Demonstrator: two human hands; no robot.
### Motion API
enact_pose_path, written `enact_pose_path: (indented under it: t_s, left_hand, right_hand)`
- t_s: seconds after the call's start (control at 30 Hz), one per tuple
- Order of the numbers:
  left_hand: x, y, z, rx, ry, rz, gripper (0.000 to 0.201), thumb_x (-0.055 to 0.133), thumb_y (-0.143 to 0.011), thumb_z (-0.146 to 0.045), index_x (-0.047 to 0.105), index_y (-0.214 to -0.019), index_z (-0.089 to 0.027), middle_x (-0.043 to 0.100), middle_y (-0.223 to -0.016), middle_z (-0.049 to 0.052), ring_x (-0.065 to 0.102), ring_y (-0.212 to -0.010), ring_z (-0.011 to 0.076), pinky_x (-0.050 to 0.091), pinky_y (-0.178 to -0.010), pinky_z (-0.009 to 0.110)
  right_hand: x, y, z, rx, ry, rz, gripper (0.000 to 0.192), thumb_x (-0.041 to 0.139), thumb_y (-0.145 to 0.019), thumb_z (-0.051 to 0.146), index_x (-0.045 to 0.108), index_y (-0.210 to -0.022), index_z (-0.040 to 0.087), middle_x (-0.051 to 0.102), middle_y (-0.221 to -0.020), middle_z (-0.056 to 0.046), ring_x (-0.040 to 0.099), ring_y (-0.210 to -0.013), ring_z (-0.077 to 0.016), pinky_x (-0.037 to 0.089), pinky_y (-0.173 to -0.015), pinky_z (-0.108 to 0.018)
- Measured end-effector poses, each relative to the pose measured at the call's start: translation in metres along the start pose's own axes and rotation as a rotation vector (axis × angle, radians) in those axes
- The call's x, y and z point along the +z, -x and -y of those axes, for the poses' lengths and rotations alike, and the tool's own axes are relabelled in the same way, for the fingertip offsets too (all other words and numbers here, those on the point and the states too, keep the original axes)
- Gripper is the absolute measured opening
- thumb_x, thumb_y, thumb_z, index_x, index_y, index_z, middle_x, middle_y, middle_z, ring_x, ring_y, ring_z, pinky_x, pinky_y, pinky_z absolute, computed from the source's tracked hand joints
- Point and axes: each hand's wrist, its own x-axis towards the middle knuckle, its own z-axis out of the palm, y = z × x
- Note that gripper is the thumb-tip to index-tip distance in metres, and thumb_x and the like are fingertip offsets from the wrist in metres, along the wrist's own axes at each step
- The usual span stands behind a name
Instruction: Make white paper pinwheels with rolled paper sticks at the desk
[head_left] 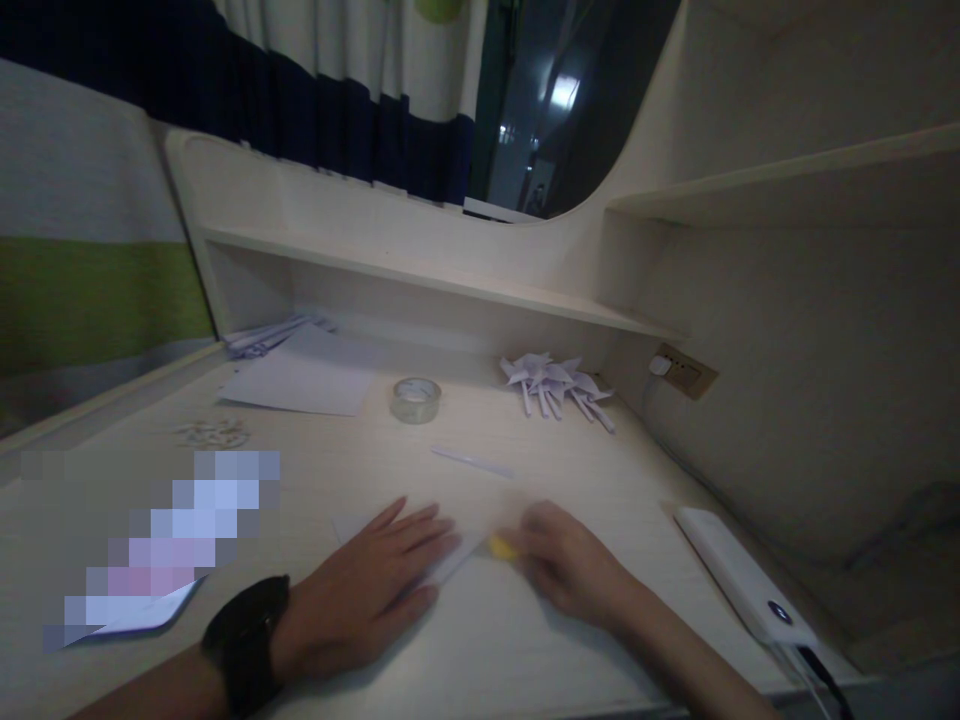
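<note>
My left hand (382, 585), with a dark watch (247, 635) on its wrist, lies flat with fingers stretched over a piece of white paper (459, 558). Most of that paper is hidden beneath the palm; a corner shows to the right of the fingers. Closed around a small yellow tool (502, 546), my right hand (570, 560) is at the paper's right corner. Motion blurs the tool, so its exact kind is unclear. A narrow white strip (471, 461) rests on the desk just beyond both hands.
Clear tape (415, 401) stands mid-desk, with paper pinwheels (551, 380) behind to its right. White sheets (307, 375) and a pile of small pieces (214, 433) are at left, above a pixelated device (165, 590). A white power bank (739, 570) with cables lies right, below a wall socket (688, 372).
</note>
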Motion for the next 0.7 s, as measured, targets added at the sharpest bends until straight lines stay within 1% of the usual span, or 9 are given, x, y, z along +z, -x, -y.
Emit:
enact_pose_path:
  t_s: [0.13,0.27,0.37,0.5,0.63,0.7]
  left_hand:
    - [0.002,0.000,0.000,0.007,-0.004,0.014,0.049,0.038,-0.096,-0.035,0.028,-0.144,-0.032,0.040,-0.146,0.000,0.030,-0.137,0.0246,0.016,-0.114,0.054]
    - [0.001,0.000,-0.001,0.012,0.002,0.004,0.050,0.039,-0.096,-0.034,0.027,-0.145,-0.032,0.039,-0.147,0.000,0.030,-0.137,0.0248,0.014,-0.114,0.055]
    - [0.000,-0.001,-0.002,0.009,-0.003,0.024,0.050,0.037,-0.096,-0.034,0.026,-0.145,-0.032,0.038,-0.147,-0.001,0.029,-0.137,0.0241,0.014,-0.114,0.055]
    - [-0.001,0.000,-0.003,0.003,-0.010,0.040,0.051,0.038,-0.096,-0.033,0.025,-0.145,-0.032,0.037,-0.148,-0.001,0.028,-0.138,0.0236,0.014,-0.114,0.055]
    - [0.001,0.001,-0.003,-0.034,-0.058,0.023,0.055,0.035,-0.096,-0.037,0.023,-0.147,-0.021,0.030,-0.151,0.006,0.026,-0.138,0.0243,0.020,-0.114,0.051]
    - [0.004,0.001,-0.003,-0.044,-0.089,0.017,0.056,0.033,-0.097,-0.040,0.023,-0.147,-0.019,0.026,-0.152,0.007,0.024,-0.139,0.0249,0.022,-0.114,0.049]
  right_hand:
    - [-0.003,0.000,-0.002,-0.002,-0.001,0.006,0.023,0.049,-0.086,0.017,0.064,-0.103,0.021,0.053,-0.086,-0.006,0.047,-0.080,-0.0179,0.039,-0.070,-0.030]
    - [-0.008,-0.003,-0.004,-0.032,-0.002,0.027,0.023,0.049,-0.087,0.016,0.064,-0.103,0.021,0.054,-0.086,-0.006,0.048,-0.080,-0.0177,0.039,-0.073,-0.031]
    - [-0.013,-0.006,-0.004,-0.052,0.007,0.057,0.022,0.049,-0.086,0.014,0.065,-0.100,0.021,0.054,-0.084,-0.005,0.047,-0.079,-0.0170,0.038,-0.072,-0.030]
    - [-0.015,-0.008,-0.003,-0.064,0.020,0.064,0.023,0.049,-0.086,0.012,0.065,-0.100,0.022,0.053,-0.084,-0.004,0.047,-0.079,-0.0166,0.037,-0.071,-0.030]
    - [-0.014,-0.008,-0.003,-0.061,0.028,0.060,0.021,0.048,-0.087,0.012,0.064,-0.098,0.020,0.053,-0.083,-0.005,0.046,-0.078,-0.0165,0.037,-0.070,-0.029]
    - [-0.013,-0.008,-0.003,-0.058,0.031,0.056,0.020,0.048,-0.086,0.012,0.064,-0.096,0.019,0.053,-0.083,-0.005,0.046,-0.077,-0.0165,0.037,-0.070,-0.029]
